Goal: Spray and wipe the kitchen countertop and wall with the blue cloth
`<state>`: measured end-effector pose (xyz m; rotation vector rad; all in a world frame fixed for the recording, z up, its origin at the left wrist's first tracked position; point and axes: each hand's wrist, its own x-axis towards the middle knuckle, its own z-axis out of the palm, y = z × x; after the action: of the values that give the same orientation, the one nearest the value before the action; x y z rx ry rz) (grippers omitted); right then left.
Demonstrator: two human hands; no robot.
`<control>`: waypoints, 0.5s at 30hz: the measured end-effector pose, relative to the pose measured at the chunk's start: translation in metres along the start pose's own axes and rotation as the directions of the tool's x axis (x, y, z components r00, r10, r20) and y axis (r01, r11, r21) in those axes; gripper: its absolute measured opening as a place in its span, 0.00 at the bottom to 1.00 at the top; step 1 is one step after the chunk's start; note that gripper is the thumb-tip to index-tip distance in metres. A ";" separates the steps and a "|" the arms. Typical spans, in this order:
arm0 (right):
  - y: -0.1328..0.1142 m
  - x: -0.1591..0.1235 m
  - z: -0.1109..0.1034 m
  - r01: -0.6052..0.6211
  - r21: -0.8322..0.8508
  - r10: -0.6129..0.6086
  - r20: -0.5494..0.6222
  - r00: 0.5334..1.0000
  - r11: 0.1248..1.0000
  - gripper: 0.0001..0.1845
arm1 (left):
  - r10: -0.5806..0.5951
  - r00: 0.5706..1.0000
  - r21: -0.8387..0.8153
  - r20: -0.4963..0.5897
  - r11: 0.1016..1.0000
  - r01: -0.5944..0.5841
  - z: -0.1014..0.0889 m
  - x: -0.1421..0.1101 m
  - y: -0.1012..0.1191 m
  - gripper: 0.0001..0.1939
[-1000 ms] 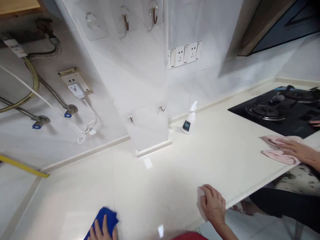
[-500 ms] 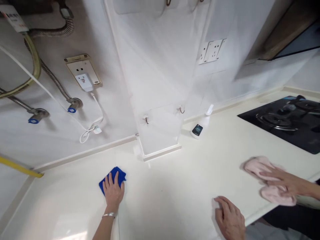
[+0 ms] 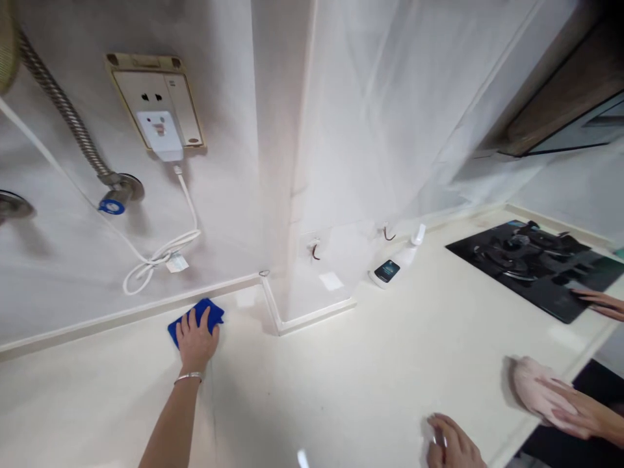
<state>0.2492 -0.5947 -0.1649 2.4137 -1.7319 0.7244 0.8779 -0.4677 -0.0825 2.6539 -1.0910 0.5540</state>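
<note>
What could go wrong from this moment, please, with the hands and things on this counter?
The left hand, on the blue cloth just below the looped white cord, might snag that cord. The pink cloth at another person's hand is by the front edge of the counter and could slip off. The spray bottle stands unheld and might be knocked over.

The cloth [image 3: 215, 313] is deep blue, folded into a small, layered pad. It lies flat on the pale, glossy desk [image 3: 316, 383], slightly askew, its upper corner right by the raised edging [image 3: 121, 323] along the wall; whether they touch is unclear. Spread fingers [image 3: 192, 323] cover its middle, leaving blue showing at both sides, with an uneven right edge.
</note>
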 end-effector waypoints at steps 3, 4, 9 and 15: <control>-0.006 0.001 -0.006 -0.023 0.003 0.023 0.010 1.000 1.000 0.18 | 0.005 1.000 -0.021 -0.006 1.000 -0.005 0.007 0.018 -0.005 0.29; -0.009 0.001 -0.007 -0.034 0.007 0.034 0.018 0.999 0.999 0.18 | 0.008 1.000 -0.025 -0.012 1.000 -0.008 0.009 0.022 -0.006 0.28; -0.019 0.003 -0.011 -0.080 0.017 0.079 0.021 0.997 0.997 0.19 | 0.020 1.000 -0.042 0.004 0.999 -0.020 0.013 0.028 -0.011 0.29; -0.025 0.007 -0.011 -0.073 0.067 0.075 -0.021 0.997 0.995 0.19 | 0.091 0.988 -0.015 0.122 0.996 -0.090 0.007 0.008 -0.012 0.30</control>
<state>0.2702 -0.5878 -0.1472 2.3840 -1.8253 0.8275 0.8929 -0.4667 -0.0858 2.6715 -1.2509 0.4046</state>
